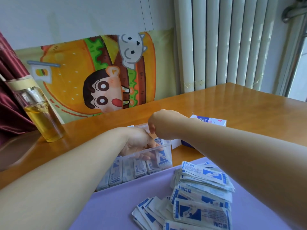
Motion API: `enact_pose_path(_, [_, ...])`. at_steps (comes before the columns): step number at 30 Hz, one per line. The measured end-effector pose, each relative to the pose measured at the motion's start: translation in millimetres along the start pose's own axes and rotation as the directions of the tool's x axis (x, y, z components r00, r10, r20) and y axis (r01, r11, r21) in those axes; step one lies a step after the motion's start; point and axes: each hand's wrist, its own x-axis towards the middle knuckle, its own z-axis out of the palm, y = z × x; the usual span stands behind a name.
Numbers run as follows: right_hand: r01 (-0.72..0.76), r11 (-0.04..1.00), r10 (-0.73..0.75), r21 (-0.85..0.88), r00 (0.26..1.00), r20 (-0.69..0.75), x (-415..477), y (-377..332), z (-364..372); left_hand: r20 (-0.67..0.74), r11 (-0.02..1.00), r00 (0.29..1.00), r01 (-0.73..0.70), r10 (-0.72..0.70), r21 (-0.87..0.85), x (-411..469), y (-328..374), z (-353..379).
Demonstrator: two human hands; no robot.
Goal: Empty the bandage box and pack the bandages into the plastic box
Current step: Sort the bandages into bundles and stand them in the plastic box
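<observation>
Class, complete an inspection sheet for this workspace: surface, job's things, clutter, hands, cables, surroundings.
Surface: wooden table; lilac sheet in front.
Job's things: clear plastic box part-filled with upright bandages; loose blue-and-white wrapped bandages piled on the sheet; white cardboard bandage box behind.
Clutter: glass bottle of yellow liquid.
Hands: left hand inside the plastic box; right hand above it; grips unclear.
Cables: nothing seen.
Surroundings: cartoon burger cloth, white radiator, maroon curtain.

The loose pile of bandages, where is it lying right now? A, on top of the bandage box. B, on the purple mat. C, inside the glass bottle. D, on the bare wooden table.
B: the loose pile of bandages lies spread on the purple mat, just in front of the clear plastic box.
</observation>
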Motion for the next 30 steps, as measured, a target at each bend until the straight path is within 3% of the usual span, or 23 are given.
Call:
enact_pose_path(7, [-0.012,0.998,0.012,0.055,1.0,0.0,-4.3,2.1,-2.6,-0.014,0.997,1.0,-0.005,0.007,0.079,-4.4,5.0,5.6])
enact_pose_path(14, [-0.016,1.0,0.016,0.025,1.0,-0.003,-8.4,1.7,-4.9,-0.127,0.987,0.991,-0.022,0.043,0.16,-19.0,9.7,0.4])
enact_pose_path(19, [0.059,0.992,-0.063,-0.111,0.997,-0.035,-13.0,1.4,-11.7,-0.195,0.856,0.969,-0.033,0.155,0.516,-31.2,7.1,-8.1])
enact_pose_path(23, [0.123,0.977,-0.098,-0.176,0.985,0.145,-11.7,-7.0,-16.8,-0.138,0.806,0.982,-0.019,0.125,0.592,-33.2,0.1,-5.1])
enact_pose_path(30, [0.329,0.883,-0.176,-0.336,0.894,0.412,-14.2,-7.7,-18.7,-0.004,0.834,0.991,-0.112,0.136,0.541,-31.1,1.2,1.9])
